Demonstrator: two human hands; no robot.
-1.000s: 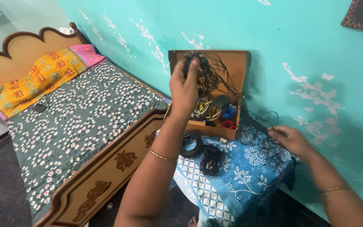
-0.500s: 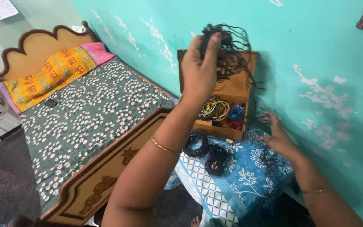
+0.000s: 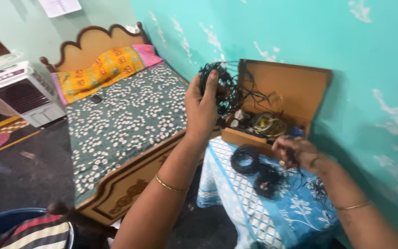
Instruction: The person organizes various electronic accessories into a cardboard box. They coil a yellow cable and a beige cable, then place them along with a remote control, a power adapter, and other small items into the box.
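Nearby, black coils [image 3: 246, 159] on blue cloth [image 3: 295, 214], open wooden box [image 3: 285, 94] behind.

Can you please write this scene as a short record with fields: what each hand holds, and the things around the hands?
left hand: raised, grip closed on a tangled black cord bundle
right hand: low over the table, fingers pinching thin black strands
open box: brown, lid up against the wall, coloured wire coils inside
black coils: two, lying on the blue patterned cloth
bed: left of the table, flowered cover
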